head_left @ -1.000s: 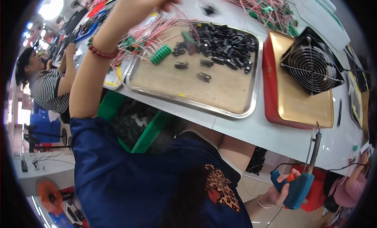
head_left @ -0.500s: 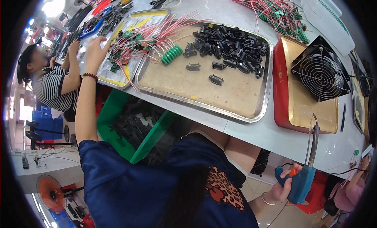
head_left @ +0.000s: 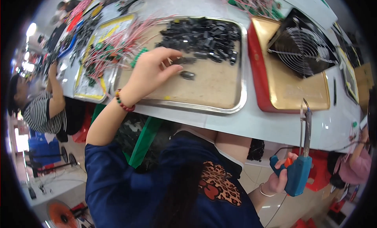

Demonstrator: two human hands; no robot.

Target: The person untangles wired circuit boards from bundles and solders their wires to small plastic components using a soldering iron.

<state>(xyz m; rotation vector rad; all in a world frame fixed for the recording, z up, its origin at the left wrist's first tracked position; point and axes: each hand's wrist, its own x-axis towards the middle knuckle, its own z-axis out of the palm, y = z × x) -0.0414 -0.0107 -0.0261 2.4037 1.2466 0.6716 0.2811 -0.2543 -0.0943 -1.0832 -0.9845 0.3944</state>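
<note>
My left hand [head_left: 151, 72] reaches over the steel tray [head_left: 220, 106], fingers pinching at small black parts [head_left: 187, 74] lying loose on its brown liner. A heap of the same black parts [head_left: 204, 37] fills the tray's far side. Red wires with green connectors [head_left: 118, 47] spill across the tray's left edge. My right hand [head_left: 280, 177] hangs below the table edge, gripping a blue soldering gun [head_left: 298, 169] by its handle, tip pointing up.
A red tray [head_left: 271, 98] to the right carries a black fan with a wire grille [head_left: 304, 43]. A yellow-rimmed tray [head_left: 88, 92] of wires lies left. A person in a striped top [head_left: 43, 114] works at the far left; another person [head_left: 355, 165] sits right.
My left hand has swung from the wire tray at the left back onto the steel tray, closing its fingers on black parts. The right hand with the soldering gun stays put.
</note>
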